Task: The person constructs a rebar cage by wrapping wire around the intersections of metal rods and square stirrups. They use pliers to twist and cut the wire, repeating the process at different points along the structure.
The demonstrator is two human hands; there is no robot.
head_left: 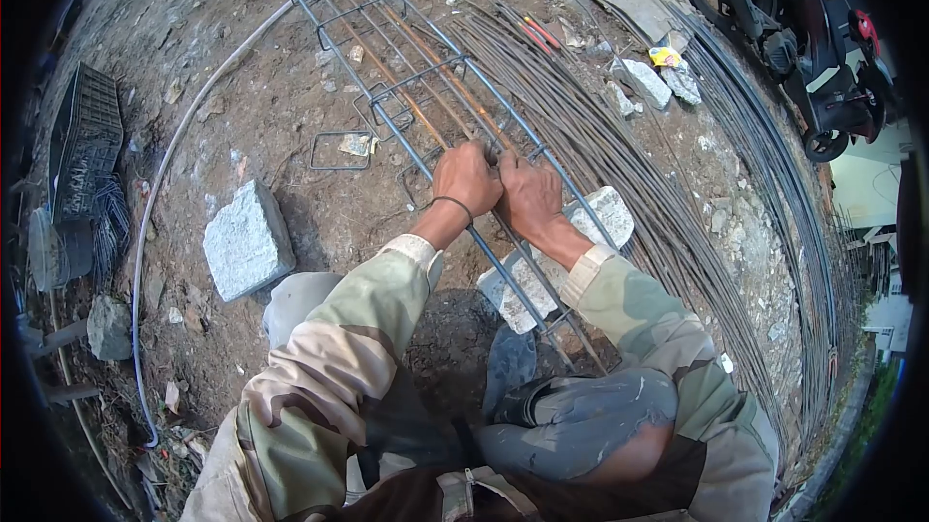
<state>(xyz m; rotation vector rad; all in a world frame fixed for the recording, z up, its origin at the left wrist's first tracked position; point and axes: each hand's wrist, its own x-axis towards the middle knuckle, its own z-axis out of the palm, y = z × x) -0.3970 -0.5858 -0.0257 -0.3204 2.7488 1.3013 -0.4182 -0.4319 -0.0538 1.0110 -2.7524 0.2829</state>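
Note:
A long rebar cage (387,48) of blue-grey and rusty bars with square ties runs from the top left down to my knees. My left hand (466,178) and my right hand (529,193) meet over its middle bars, side by side, fingers curled. What exactly they grip between them is hidden by the fingers. Pale stone blocks (602,216) lie under the near end of the cage. Left of the cage, a loose square wire tie (339,167) lies on the dirt.
A squared white stone (248,241) and a pale hose (174,149) lie to the left, beside a dark crate (89,140). Rusty rods (619,135) and blue-grey rods (774,174) stretch along the right. A motorcycle (808,48) stands at the upper right.

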